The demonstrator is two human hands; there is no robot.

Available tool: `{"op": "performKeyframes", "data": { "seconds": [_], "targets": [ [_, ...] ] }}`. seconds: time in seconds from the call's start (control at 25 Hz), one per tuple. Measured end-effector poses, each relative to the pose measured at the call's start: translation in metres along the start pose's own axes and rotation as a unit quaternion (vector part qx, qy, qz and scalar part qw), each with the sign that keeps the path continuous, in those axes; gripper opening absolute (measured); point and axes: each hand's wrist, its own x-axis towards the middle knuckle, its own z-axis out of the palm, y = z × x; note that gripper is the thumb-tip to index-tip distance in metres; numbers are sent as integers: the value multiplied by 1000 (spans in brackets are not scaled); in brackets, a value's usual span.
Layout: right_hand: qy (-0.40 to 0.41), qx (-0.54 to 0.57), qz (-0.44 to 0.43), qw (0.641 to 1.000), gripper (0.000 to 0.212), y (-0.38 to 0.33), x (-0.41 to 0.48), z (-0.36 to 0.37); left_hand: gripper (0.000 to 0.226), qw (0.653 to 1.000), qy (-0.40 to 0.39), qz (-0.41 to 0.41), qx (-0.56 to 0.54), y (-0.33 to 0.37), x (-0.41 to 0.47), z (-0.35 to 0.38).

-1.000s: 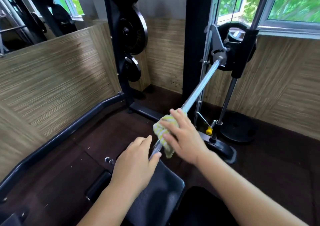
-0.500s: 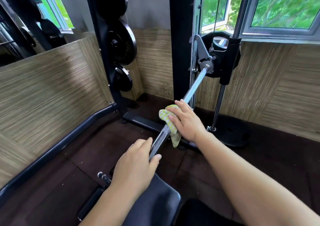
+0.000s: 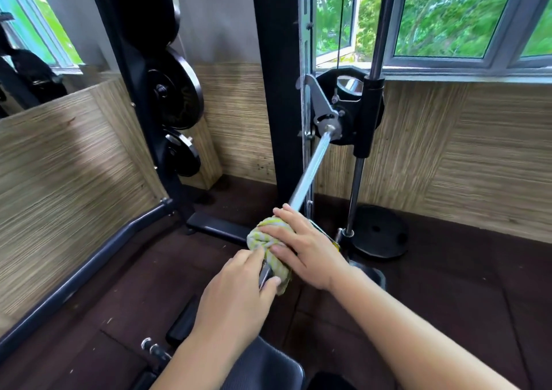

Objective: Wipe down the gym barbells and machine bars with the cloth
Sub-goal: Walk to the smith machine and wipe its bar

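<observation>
Nearest me, my left hand (image 3: 236,297) is curled round the near end of the knurled steel machine bar (image 3: 310,168), thumb underneath, its fingertips touching the tail of the cloth. Just beyond it, my right hand (image 3: 301,249) lies over the bunched yellow-and-grey striped cloth (image 3: 264,240). Its fingers are wrapped across the cloth and clamp it round the bar. From there the bar's long axis runs away from me, up and slightly right. It stays bare all the way to the grey metal hook plate (image 3: 321,105) on the black upright. I judge the next stroke must follow that axis outward. The right hand is nearer the bare stretch, so it should lead while the left steadies.
</observation>
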Motion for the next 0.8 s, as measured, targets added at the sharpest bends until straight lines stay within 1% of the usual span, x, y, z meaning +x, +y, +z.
{"op": "performKeyframes", "data": {
  "seconds": [0.16,0.28,0.4,0.48,0.56,0.68,0.8],
  "targets": [
    [11,-27,39,999,45,47,37,-9,58,1000,6,17,-7,-1,16,3],
    [-1,-55,97,994,46,87,75,-27,61,999,11,27,-18,-5,29,6],
    [-34,-86,139,986,45,103,101,-41,62,999,11,33,-23,-7,38,11],
    [-34,-94,126,987,47,95,99,-40,62,999,8,30,-28,-9,41,13],
    [-23,-91,76,993,54,75,83,-35,62,999,6,28,-32,-9,47,15],
    [-39,-71,28,996,49,56,59,-29,62,999,-1,31,-29,-6,59,19],
    [-40,-70,20,997,46,73,72,-36,61,999,-1,35,-26,-2,70,20]
  ]
}}
